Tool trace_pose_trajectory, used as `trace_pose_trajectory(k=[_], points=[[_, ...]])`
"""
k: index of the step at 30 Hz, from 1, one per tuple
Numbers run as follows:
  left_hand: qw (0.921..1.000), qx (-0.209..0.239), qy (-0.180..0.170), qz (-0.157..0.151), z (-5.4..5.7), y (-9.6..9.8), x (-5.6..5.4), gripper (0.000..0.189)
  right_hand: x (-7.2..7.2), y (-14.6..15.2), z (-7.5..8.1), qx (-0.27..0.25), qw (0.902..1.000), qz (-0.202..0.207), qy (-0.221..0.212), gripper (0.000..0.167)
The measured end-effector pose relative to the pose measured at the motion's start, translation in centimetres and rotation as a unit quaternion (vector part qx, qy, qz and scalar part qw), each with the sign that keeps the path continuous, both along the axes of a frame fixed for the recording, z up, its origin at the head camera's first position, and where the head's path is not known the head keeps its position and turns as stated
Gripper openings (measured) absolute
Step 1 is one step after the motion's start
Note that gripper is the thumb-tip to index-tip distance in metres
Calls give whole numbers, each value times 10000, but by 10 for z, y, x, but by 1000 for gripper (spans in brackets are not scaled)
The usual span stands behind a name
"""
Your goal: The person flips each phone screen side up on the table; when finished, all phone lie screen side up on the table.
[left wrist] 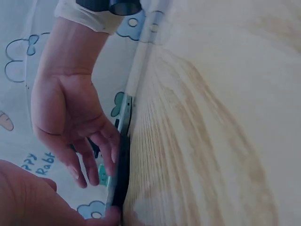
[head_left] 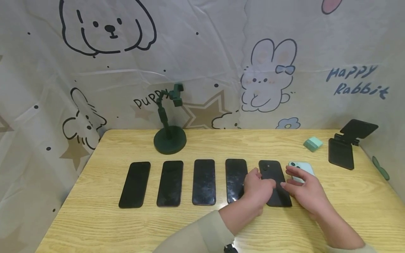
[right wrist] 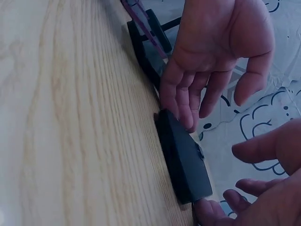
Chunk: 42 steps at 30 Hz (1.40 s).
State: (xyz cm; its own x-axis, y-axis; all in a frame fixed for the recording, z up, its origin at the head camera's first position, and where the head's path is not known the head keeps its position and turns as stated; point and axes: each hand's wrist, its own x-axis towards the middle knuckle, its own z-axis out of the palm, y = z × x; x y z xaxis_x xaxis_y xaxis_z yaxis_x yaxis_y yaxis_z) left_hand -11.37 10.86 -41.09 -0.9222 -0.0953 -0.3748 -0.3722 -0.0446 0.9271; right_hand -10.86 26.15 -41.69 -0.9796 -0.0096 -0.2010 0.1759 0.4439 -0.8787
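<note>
**Both hands at the fifth phone — one on each long side**

Key thing: the matte black phone with its camera back facing up, fifth from the left in a row of six on the pale wood-grain table. It sits right of the table's centre, its long axis running from the far edge toward the near side.

Left hand is at its left long side, right hand at its right. Phone lies right of the left fingers, left of the right ones; neither hand is clearly nearer. Left thumb stands apart from its fingers, above the phone's back; right thumb also stands off from its fingers. Wrist views put fingertips of both hands at the phone's edges, nothing clamped. Can't tell if all of the phone lies flat.

Right fingers also overlap the pale mint phone, back up, in the head view — touching or just above, can't tell. Left hand overlaps the glossy black phone, fourth in the row.

Toward the far edge: a dark green round-based stand left of centre, a mint block, and a black folding holder near the far right corner.
</note>
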Motion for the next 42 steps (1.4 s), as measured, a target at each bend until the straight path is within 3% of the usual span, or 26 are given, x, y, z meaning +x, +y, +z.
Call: trace_pose_trajectory(k=[3,12,15,20,26,31,35,39,42], points=[[9994,252,-2,243,-3,0,0,71,0,-1,-1,-253,9996,-104,-28,67],[9976,622,-45,285,-11,-2,-6,58,1,-4,-1,-722,9962,-384,-291,72],[9962,861,12,127,-11,-8,-10,53,3,-3,0,-750,9958,-422,-322,74],[9907,1339,38,-257,-7,-21,-15,39,9,-7,-1,-642,9969,-447,6,75],[9816,1690,90,-879,3,-34,-18,23,15,-15,-1,-1287,9915,-164,81,72],[9771,1628,290,-1342,7,-35,-18,20,18,-19,-1,-2296,9732,-55,-71,66],[9840,901,535,-1443,6,-32,-17,19,21,-22,-2,-2958,9552,115,-84,62],[9904,-253,663,-1183,3,-30,-17,34,24,-23,-4,-3551,9339,413,-77,52],[9907,-779,687,-880,2,-28,-16,56,26,-21,-6,-4181,9055,726,17,43]])
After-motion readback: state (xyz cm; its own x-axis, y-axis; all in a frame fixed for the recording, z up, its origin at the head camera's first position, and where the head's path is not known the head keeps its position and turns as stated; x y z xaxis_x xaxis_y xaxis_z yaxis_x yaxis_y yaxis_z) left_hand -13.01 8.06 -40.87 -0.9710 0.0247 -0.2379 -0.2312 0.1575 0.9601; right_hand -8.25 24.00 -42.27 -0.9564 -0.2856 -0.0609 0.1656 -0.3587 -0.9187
